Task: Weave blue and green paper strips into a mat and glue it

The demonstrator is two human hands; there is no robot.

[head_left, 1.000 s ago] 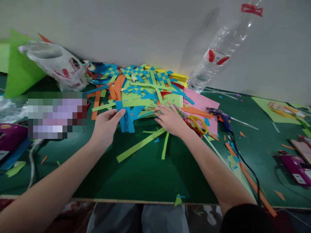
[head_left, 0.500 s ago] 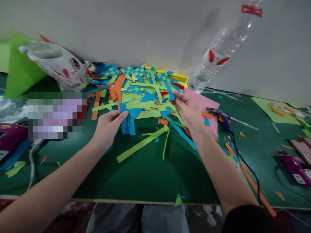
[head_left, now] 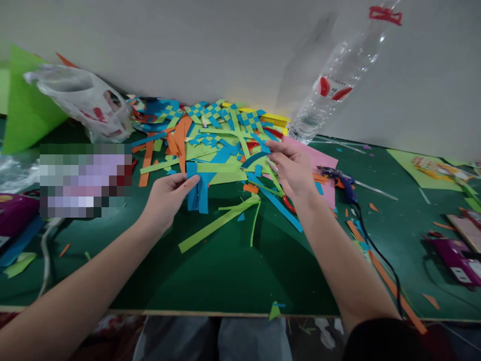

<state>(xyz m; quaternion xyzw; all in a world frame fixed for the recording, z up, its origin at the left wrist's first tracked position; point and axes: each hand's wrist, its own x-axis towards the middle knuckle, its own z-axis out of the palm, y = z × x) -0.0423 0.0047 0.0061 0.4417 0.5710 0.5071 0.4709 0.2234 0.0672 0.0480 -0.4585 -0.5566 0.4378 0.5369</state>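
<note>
Head view, left hand [head_left: 165, 198]: thumb and fingers pinched on the blue strips [head_left: 203, 198], which hang side by side at the near edge of the paper pile [head_left: 210, 143].
Right hand [head_left: 289, 168]: fingertips closed on a curved blue strip [head_left: 254, 158], over the right side of the pile.
Green crosspiece [head_left: 221, 167]: reaches from the blue strips across the near part of the pile; whether it is glued to them, I cannot tell.
Risk at the pinch: the strips could slide out of line if the left grip loosens, since it seems to hold them at one spot only.
Risk at the curved strip: its free end could snag on loose offcuts, or crease if bent sharply.
Risk by the right wrist: the red-handled scissors [head_left: 288, 204], partly covered at the pile's right, could be nudged by the forearm; the glue gun [head_left: 343, 185], farther right, may burn if hot.
Paper: matt, flat, thin-looking strips in blue, lime and orange; checkered woven pieces [head_left: 251, 119] lie at the pile's back.
Plastic: a clear, ribbed bottle [head_left: 326, 90] leans behind the pile's right; a crumpled, translucent bag [head_left: 107, 118] slumps to its left.
Bench [head_left: 240, 281]: smooth, dark green, faintly glossy, beneath the pile.
</note>
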